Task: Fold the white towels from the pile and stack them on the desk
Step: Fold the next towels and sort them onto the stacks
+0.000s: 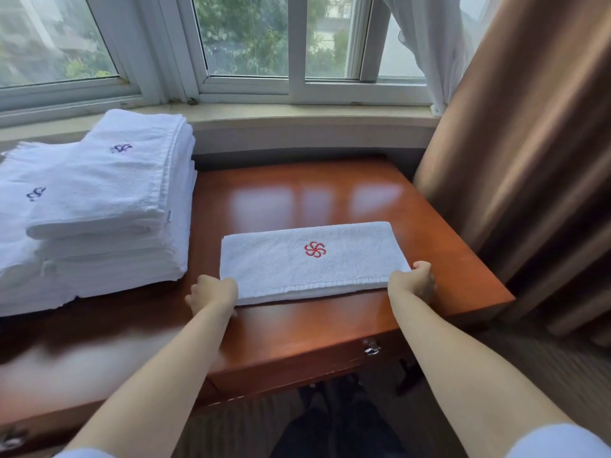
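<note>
A white towel [310, 262] with a red pinwheel emblem lies folded into a long flat rectangle on the wooden desk [297, 328]. My left hand [213, 292] grips its near left corner, fingers curled under the edge. My right hand [415, 279] grips the near right corner in the same way. On the desk's left side stands a tall pile of white towels [99, 206] with dark blue emblems, the top ones folded and slightly offset.
A window sill [297, 117] and window run behind the desk. A brown curtain [529, 160] hangs close to the desk's right edge. A drawer handle [372, 347] shows on the desk front. Bare desk surface lies behind the folded towel.
</note>
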{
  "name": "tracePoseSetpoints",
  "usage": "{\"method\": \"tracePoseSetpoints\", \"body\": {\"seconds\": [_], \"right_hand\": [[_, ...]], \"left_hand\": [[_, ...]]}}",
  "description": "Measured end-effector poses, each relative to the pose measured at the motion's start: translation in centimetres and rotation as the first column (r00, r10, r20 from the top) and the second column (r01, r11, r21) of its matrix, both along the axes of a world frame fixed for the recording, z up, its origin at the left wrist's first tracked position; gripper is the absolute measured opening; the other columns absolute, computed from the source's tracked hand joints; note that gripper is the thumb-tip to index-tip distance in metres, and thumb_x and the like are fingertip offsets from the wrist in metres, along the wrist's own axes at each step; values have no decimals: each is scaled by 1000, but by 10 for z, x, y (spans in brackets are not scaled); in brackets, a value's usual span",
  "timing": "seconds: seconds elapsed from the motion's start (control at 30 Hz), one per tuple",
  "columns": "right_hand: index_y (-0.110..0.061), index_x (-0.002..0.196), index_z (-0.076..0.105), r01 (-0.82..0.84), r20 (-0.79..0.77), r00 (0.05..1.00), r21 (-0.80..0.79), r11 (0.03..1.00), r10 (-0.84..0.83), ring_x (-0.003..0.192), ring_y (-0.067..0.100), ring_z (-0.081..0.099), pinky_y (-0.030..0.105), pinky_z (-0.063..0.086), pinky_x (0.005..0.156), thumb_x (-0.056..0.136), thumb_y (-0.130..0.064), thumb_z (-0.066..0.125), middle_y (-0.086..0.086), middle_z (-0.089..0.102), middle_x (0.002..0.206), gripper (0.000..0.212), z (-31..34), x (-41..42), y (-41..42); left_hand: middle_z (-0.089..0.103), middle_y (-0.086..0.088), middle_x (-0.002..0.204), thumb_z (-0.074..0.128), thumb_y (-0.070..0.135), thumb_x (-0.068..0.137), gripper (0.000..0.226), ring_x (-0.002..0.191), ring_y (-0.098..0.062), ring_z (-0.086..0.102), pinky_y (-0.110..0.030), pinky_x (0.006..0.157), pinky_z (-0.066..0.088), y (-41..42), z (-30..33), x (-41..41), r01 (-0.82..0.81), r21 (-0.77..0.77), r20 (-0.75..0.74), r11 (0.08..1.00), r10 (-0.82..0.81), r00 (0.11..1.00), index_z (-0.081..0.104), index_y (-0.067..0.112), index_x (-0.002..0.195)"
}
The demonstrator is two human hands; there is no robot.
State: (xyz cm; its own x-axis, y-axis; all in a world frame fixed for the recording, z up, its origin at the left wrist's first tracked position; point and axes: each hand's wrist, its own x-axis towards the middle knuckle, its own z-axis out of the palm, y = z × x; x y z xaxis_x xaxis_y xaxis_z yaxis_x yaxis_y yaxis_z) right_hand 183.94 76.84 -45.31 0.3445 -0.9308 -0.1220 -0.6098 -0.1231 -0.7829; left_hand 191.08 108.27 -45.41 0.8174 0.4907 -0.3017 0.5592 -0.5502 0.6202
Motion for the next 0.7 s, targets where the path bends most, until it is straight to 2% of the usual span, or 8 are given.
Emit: {"method": "tracePoseSetpoints", "body": {"seconds": [0.07,0.1,0.17,0.23,0.3,0.47,0.6,0.7], "right_hand": [[-10,129,49,-41,-128,991,20,999,43,121,35,45,40,42,93,80,-15,59,15,54,128,50,0,4,-2],[-8,129,48,-65,-132,988,79,995,75,118,36,49,40,44,91,80,-17,61,16,55,127,52,2,7,-3],[-4,125,50,-89,-56,992,281,956,109,104,32,58,34,47,81,79,-11,65,14,60,120,49,8,15,-1],[-4,120,54,-107,20,994,403,909,108,93,28,59,31,45,76,79,-4,66,11,62,109,43,15,18,3],[-10,110,57,-187,119,981,377,907,153,86,25,55,28,43,74,80,1,59,6,60,97,32,16,16,10],[-12,94,50,-375,324,903,270,887,283,77,23,51,26,40,66,83,2,48,6,56,88,18,35,11,35],[-16,82,48,-437,429,833,121,891,350,76,20,49,25,39,60,82,2,50,0,53,78,18,73,26,51],[-18,114,54,-494,507,773,105,863,381,88,19,50,24,42,77,84,2,47,-3,54,95,37,99,29,67]], "left_hand": [[54,-20,126,59,20,80,50,113,-37,51,-38,93,44,1,2,4,21,-42,-37,999,-22,999,52,-1,124],[55,-19,121,66,19,78,54,105,-36,56,-38,86,48,1,3,7,20,-151,-49,988,-28,998,49,-2,125],[56,-16,105,73,12,74,56,78,-28,57,-31,65,48,-2,11,9,2,-383,-88,924,-39,995,49,-4,122],[55,-15,103,70,5,74,50,80,-26,56,-30,67,46,-4,17,11,-7,-500,-113,866,-57,992,50,-1,120],[58,-12,100,64,1,75,44,86,-28,59,-32,74,48,-8,24,12,23,-555,-53,831,-64,997,55,2,117],[60,-4,84,56,5,82,28,72,-20,58,-25,56,44,-23,57,-1,122,-667,55,735,-115,992,57,13,109],[59,-10,95,60,7,86,31,76,-24,59,-28,64,52,-26,94,1,251,-664,189,705,-167,968,56,7,116],[53,0,88,58,17,88,14,71,-13,53,-20,49,40,-23,121,-2,269,-639,253,720,-134,958,52,22,100]]}}
